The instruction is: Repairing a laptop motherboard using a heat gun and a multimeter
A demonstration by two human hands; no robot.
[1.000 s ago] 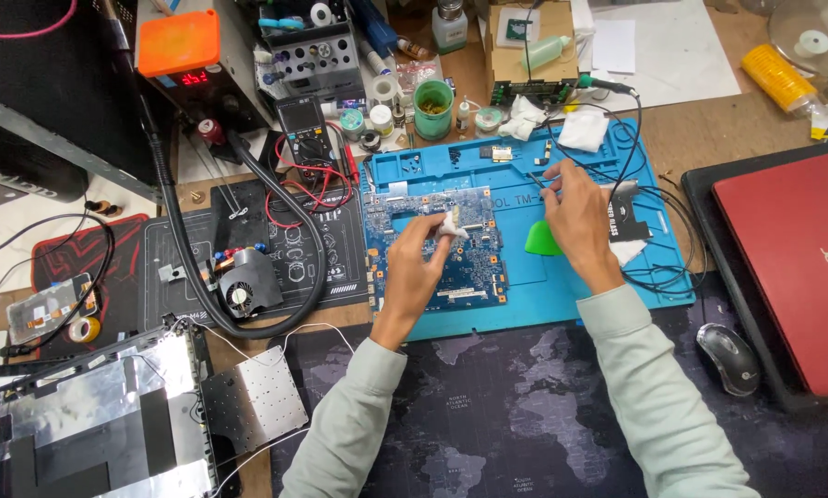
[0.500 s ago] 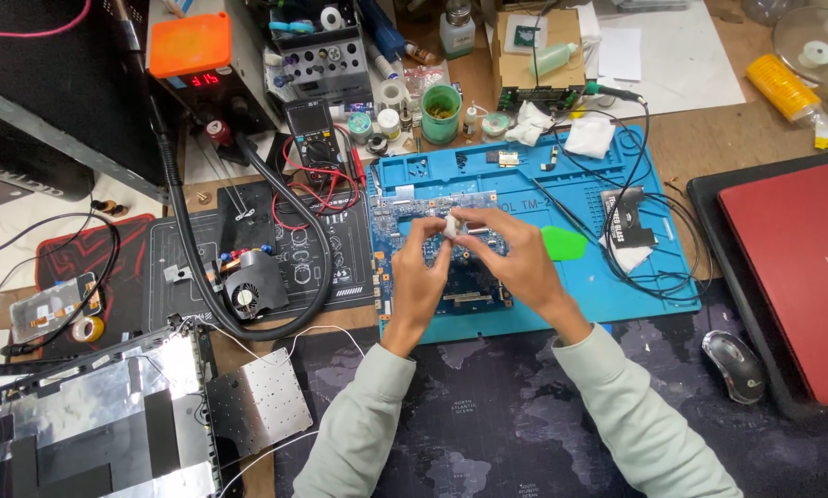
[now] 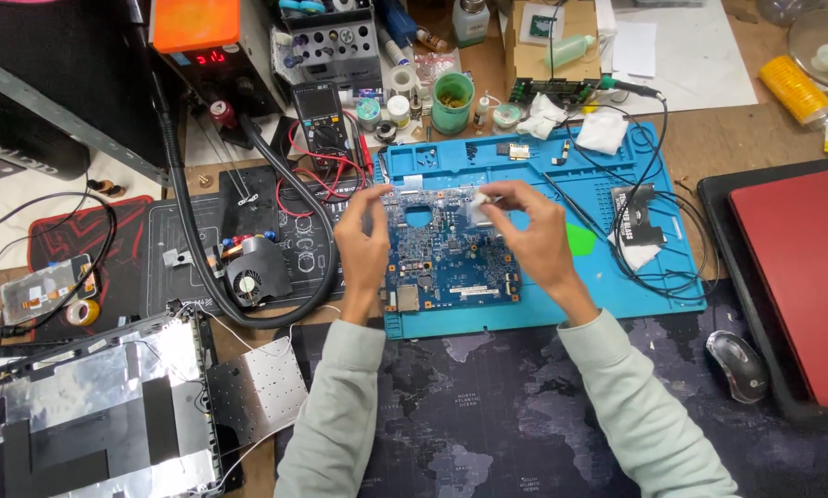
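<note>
Blue circuit board (image 3: 446, 254) lay flat on the blue work mat (image 3: 543, 304), toward the mat's left half; all places below are given relative to this board.

Left hand (image 3: 363, 244) was at the board's left edge, fingers curled loosely, thumb and forefinger raised near the upper left corner; whether they gripped the edge could not be told. Right hand (image 3: 534, 240) hovered over the board's upper right part, fingers pinched on a small white wipe (image 3: 479, 207) held just above the board surface.

Around the board:
- Green flat pick (image 3: 578, 240) on the mat, just right of the right hand.
- Black cables and a small black part (image 3: 633, 217) further right, on the mat.
- Multimeter (image 3: 322, 115) with red leads above and to the left.
- Green cup (image 3: 452, 101) directly above, off the mat.
- Small black fan (image 3: 248, 281) to the left, on a dark mat.
- Red laptop (image 3: 797, 277) far right; grey mouse (image 3: 737, 364) lower right.
- Silver-lined laptop shell (image 3: 82, 415) lower left, on the worktop (image 3: 709, 138).
</note>
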